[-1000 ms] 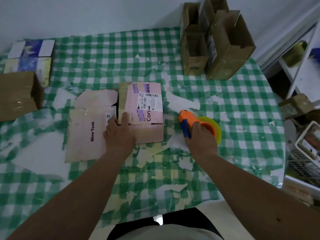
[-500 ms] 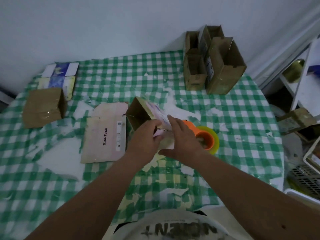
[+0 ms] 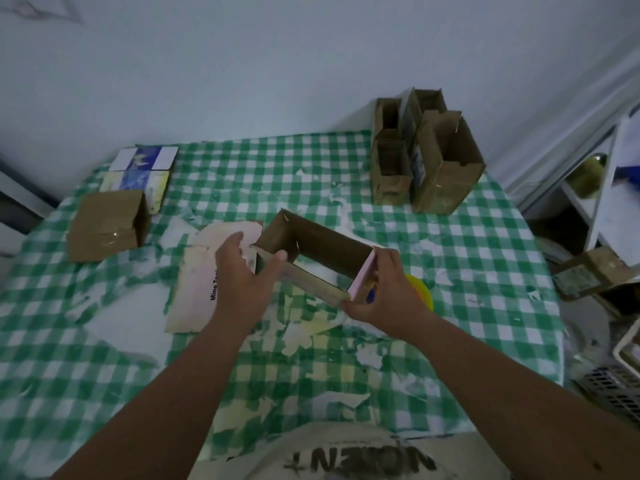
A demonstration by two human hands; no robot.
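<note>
Left hand (image 3: 246, 271) grips the left corner of the opened cardboard box (image 3: 311, 242), right hand (image 3: 388, 292) grips its right wall, box lifted over mid tabletop (image 3: 467, 254). Flat carton (image 3: 194, 292) lies just left. Tape roll (image 3: 420, 289) sits right, behind the right hand.

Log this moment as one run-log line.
object: pink-and-brown cardboard box, open-ended tube, held over green checked tablecloth | left hand: grips its left end | right hand: grips its right end
</note>
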